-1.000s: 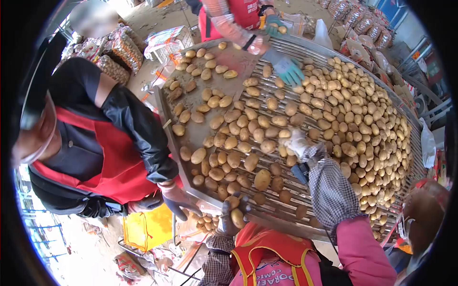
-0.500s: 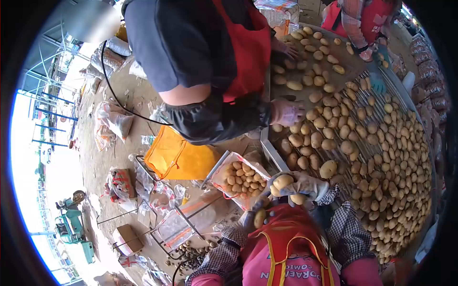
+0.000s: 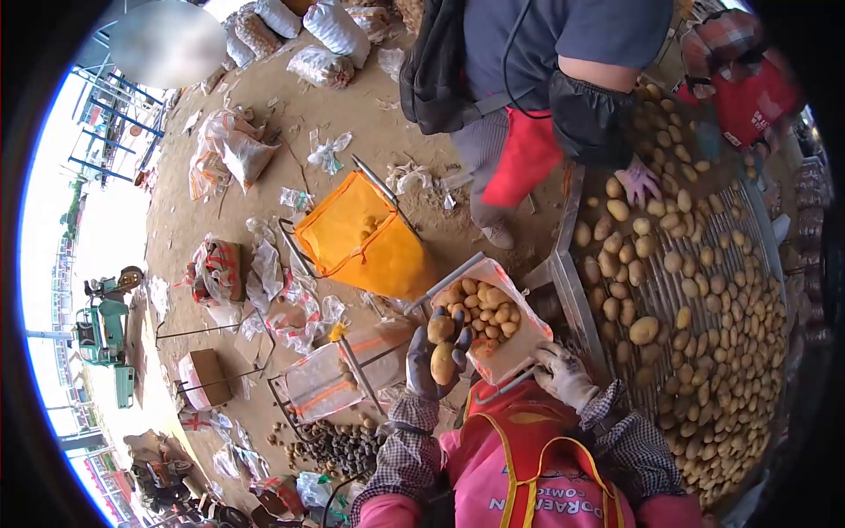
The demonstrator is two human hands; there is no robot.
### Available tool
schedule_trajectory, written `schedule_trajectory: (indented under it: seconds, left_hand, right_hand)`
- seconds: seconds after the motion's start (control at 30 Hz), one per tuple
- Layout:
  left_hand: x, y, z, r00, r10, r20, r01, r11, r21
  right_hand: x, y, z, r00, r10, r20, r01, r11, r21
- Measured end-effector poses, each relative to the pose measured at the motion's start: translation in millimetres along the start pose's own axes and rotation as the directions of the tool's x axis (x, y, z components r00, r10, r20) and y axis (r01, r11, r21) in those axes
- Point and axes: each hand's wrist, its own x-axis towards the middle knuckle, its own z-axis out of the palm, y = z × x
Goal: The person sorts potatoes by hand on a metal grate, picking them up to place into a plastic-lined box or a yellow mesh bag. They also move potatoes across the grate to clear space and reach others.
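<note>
My left hand [image 3: 424, 363], in a dark-palmed glove, is curled around two potatoes [image 3: 442, 361] at the left side of a mesh bag [image 3: 526, 310]. The bag hangs mouth-up on a metal frame [image 3: 506, 385], with many potatoes [image 3: 486, 308] inside. My right hand [image 3: 563, 375], in a whitish glove, has its fingers bent over the frame's right end at the bag rim; no potato shows in it. Right of it is a slatted metal sorting table [image 3: 647, 374] spread with potatoes.
A co-worker's gloved hand [image 3: 637, 182] reaches onto the table's far part; another person in a red apron [image 3: 753, 101] stands beyond. An orange bag [image 3: 352, 238] stands ahead on a frame. Left are an empty-looking clear bag [image 3: 321, 383], a cardboard box [image 3: 204, 378] and dark lumps [image 3: 339, 447].
The view has swung left. My right hand has gone from holding potatoes to the bag's frame. My left hand now holds two potatoes beside the bag. The co-worker stands farther from me.
</note>
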Motion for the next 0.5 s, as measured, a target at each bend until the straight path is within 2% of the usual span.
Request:
schedule_trajectory:
  seconds: [0.03,0.07,0.13,0.17,0.2,0.23,0.27,0.3,0.33,0.4,0.47,0.5]
  left_hand:
    - [3.9,9.3,10.4,0.997,0.079,-0.005,-0.079,0.995,0.053]
    - [13.7,25.6,15.7,0.996,0.08,0.038,-0.079,0.997,-0.018]
    - [27.4,57.2,45.0,0.993,0.113,0.03,-0.111,0.992,-0.065]
    - [40.9,80.4,52.5,0.984,0.18,0.012,-0.18,0.984,-0.003]
    - [58.0,116.0,51.0,0.978,0.21,-0.015,-0.21,0.978,-0.016]
    - [80.9,169.0,33.9,0.979,0.16,0.125,-0.162,0.987,0.001]
    - [99.1,197.8,51.6,0.987,0.159,0.022,-0.155,0.98,-0.122]
    - [112.3,205.5,76.5,0.95,0.275,-0.148,-0.275,0.961,0.022]
    - [127.5,230.4,77.6,0.927,0.298,-0.227,-0.289,0.954,0.075]
    - [147.4,198.7,114.0,0.735,0.482,-0.477,-0.413,0.876,0.248]
    - [164.5,174.5,89.7,0.825,0.519,-0.225,-0.335,0.768,0.545]
    - [174.4,150.0,69.7,0.861,0.503,-0.069,-0.289,0.598,0.747]
  right_hand:
    - [-8.9,-4.8,-17.8,0.999,0.038,0.036,-0.041,0.996,0.077]
    - [-26.5,20.6,-8.2,0.992,0.125,0.008,-0.125,0.98,0.155]
    - [-49.5,6.6,-38.1,0.972,0.234,0.03,-0.235,0.943,0.234]
    - [-60.6,1.8,-42.5,0.979,0.198,-0.055,-0.182,0.961,0.209]
    - [-73.5,15.4,-28.7,0.976,0.195,-0.096,-0.172,0.962,0.213]
    - [-72.9,-5.5,-49.4,0.966,0.257,-0.011,-0.243,0.927,0.286]
    - [-77.7,-0.5,-42.8,0.967,0.248,-0.052,-0.238,0.96,0.148]
    - [-78.0,-0.5,-38.5,0.961,0.267,-0.07,-0.26,0.961,0.096]
    - [-82.1,11.3,-18.8,0.945,0.298,-0.139,-0.282,0.952,0.123]
    - [-75.5,0.2,-23.1,0.938,0.31,-0.152,-0.278,0.939,0.203]
    - [-86.2,-5.4,-32.5,0.907,0.278,-0.316,-0.189,0.94,0.285]
    - [-96.2,-8.5,-38.1,0.884,0.311,-0.35,-0.21,0.931,0.297]
